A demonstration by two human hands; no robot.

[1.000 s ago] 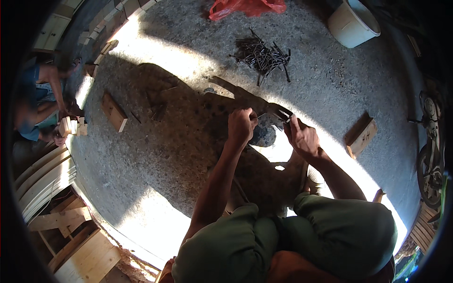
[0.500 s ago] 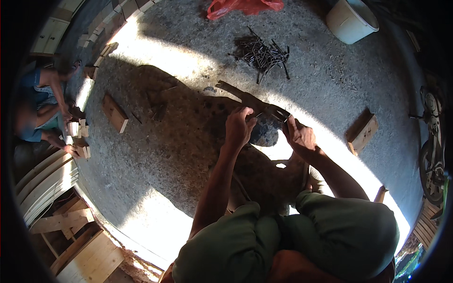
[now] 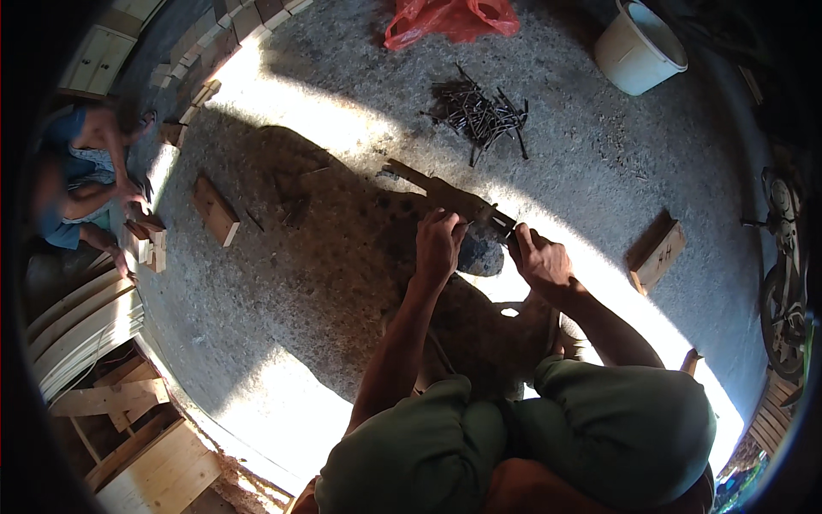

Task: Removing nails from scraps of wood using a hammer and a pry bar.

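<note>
My left hand (image 3: 438,246) is closed in a pinch beside a long dark, flat piece (image 3: 428,182) lying slantwise over the floor. A thin light tip shows at its fingers, too small to name. My right hand (image 3: 545,263) has its fingers curled at the right end of the same piece, where narrow dark metal parts with bright edges show. What the fingers grip is hidden in shadow. Just below, between the hands, lies a dark rounded stone-like block (image 3: 481,255). Beyond the hands is a heap of dark nails or thin rods (image 3: 481,116).
A red plastic bag (image 3: 449,19) and a white bucket (image 3: 638,51) stand at the back. Wooden blocks lie left (image 3: 214,210) and right (image 3: 658,253). Another person (image 3: 90,171) crouches at far left by small wood pieces (image 3: 147,240). A motorbike (image 3: 783,265) stands right.
The left hand has shifted slightly right and down, closing from spread thumb and finger into a pinch. The right hand has moved a little down. The view has tilted slightly.
</note>
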